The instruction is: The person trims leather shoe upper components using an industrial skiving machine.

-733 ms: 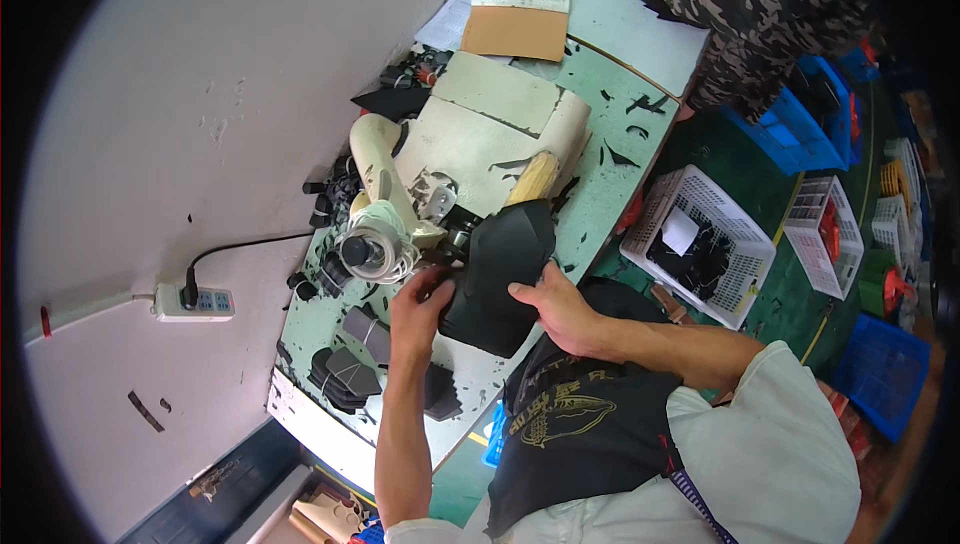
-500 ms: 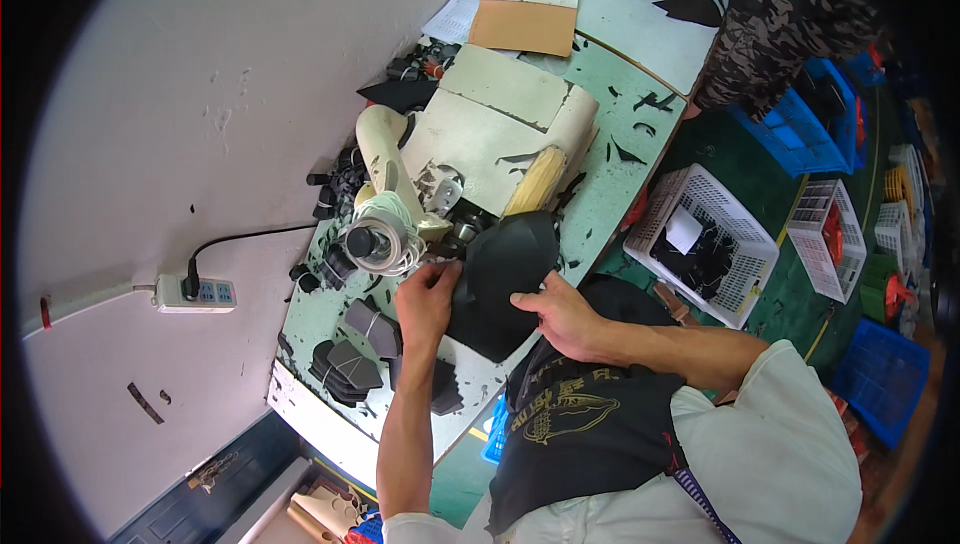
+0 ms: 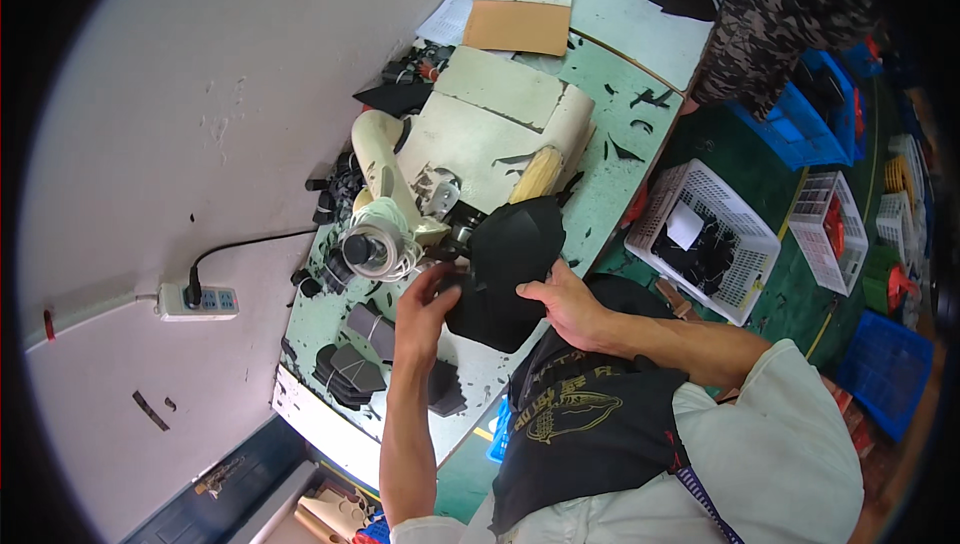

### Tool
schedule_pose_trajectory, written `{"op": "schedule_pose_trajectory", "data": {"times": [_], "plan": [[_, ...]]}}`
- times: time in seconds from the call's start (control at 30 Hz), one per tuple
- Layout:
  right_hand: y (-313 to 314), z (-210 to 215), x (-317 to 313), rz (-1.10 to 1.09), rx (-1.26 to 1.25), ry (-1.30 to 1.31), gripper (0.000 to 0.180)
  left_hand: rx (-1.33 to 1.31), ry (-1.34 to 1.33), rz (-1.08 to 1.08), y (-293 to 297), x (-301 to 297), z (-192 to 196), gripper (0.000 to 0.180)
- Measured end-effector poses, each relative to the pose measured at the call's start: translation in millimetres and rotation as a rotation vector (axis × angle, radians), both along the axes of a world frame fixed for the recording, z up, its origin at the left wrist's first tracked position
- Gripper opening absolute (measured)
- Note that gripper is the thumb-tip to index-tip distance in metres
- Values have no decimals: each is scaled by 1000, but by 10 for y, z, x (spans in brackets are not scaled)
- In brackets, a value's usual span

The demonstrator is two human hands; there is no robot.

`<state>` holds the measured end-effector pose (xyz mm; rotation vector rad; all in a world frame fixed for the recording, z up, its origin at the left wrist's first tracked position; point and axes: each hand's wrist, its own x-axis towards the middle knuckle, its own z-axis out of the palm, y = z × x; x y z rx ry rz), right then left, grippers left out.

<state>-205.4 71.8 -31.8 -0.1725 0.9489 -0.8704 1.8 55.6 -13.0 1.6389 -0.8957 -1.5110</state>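
Observation:
A dark, flat piece of leather-like sheet (image 3: 512, 259) lies between my hands, in front of the cream-coloured machine (image 3: 500, 94). Its lower part shows a seam or overlapping layer. At its left edge my left hand (image 3: 423, 309) is closed, thumb over the sheet and fingertips partly hidden near the machine's metal working end (image 3: 462, 222). My right hand (image 3: 567, 306) grips the right edge, with the thumb on top and the other fingers underneath, out of sight. The sheet covers part of the machine's front.
Bundled dark pieces (image 3: 348, 372) lie left of my left forearm. A lamp arm (image 3: 378, 149) with coiled white cable rises by the wall. An open notebook (image 3: 520, 9) rests at the back. White crate (image 3: 705, 244) with dark pieces stands right; another person's camouflage clothing (image 3: 790, 14) shows beyond.
The sheet has shifted and turned slightly, and a fold or overlap now shows across it. My left thumb has moved further over its left edge; my right hand has slid a little right.

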Motion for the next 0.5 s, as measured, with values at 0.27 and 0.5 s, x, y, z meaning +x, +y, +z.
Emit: {"op": "schedule_pose_trajectory", "data": {"times": [0.27,0.5], "plan": [[42,53,-20,40,38,-119,34,120,-659,-189,-204,-157,101,31],[63,-24,-94,125,-34,-51,41,125,-266,-48,44,-6,6,35]]}}
